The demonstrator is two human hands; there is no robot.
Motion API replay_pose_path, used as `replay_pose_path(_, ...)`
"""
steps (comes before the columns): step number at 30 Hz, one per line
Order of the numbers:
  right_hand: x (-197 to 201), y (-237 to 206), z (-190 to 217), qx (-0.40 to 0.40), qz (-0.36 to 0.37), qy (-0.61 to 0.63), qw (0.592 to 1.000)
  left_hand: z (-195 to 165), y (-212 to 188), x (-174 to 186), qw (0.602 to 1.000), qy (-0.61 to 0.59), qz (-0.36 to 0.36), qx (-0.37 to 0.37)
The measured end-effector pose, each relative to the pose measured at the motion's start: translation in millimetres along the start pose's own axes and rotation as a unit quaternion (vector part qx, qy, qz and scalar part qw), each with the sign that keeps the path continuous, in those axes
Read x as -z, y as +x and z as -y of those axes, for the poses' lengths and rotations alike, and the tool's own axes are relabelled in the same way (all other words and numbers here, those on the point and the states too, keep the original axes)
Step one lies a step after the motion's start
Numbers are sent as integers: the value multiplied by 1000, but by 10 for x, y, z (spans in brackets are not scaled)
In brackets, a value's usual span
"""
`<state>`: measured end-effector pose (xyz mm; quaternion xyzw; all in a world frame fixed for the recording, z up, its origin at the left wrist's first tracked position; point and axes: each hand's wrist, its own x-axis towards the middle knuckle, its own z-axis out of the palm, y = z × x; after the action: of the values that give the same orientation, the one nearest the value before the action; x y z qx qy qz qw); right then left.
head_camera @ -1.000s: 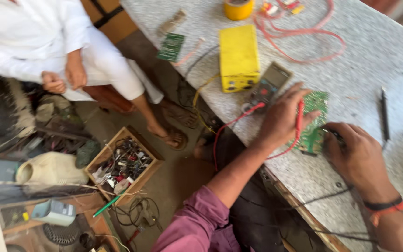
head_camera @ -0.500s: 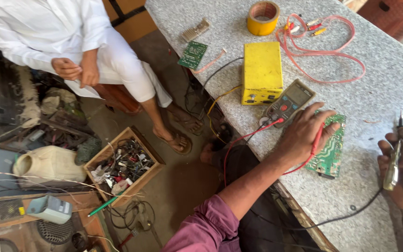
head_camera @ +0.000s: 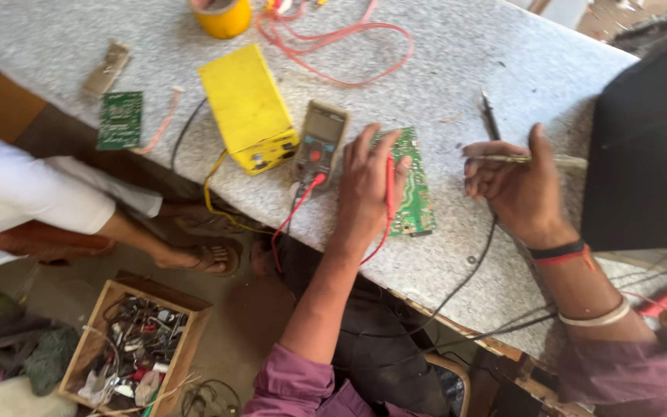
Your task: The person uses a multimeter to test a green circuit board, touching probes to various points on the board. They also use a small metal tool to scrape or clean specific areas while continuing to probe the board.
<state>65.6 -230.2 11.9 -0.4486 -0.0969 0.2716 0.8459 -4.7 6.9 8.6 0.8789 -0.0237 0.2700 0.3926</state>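
Note:
My left hand [head_camera: 364, 185] presses down on a green circuit board [head_camera: 417, 202] lying on the speckled stone table [head_camera: 503, 69]. A red test probe [head_camera: 390, 185] is held between its fingers, and the probe's red lead runs back to a grey multimeter [head_camera: 319, 139] just left of the hand. My right hand [head_camera: 515, 189] hovers to the right of the board, gripping a thin pen-like tool [head_camera: 530, 160] with a black cable trailing below it. The tool's tip points right, away from the board.
A yellow box [head_camera: 248, 108] sits beside the multimeter. Farther off are a small green board [head_camera: 120, 120], a yellow tape roll [head_camera: 221, 15], red wires [head_camera: 341, 35] and a dark pen tool [head_camera: 490, 116]. A black casing [head_camera: 650, 139] stands on the right. On the floor are a wooden parts box [head_camera: 133, 347] and a seated person's leg [head_camera: 140, 232].
The view has shifted, so the table now fills more of the frame. My right hand has come in closer to the board with the thin tool. My left hand stays on the board.

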Motion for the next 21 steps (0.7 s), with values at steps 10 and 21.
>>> replay_pose_path(10,-348,-117,17,-31,-48,-285,957,-33,26,24,999,20,33,26)
replay_pose_path(21,-319,-83,-12,-48,-3,-374,926,11,26,37,998,7,55,12)
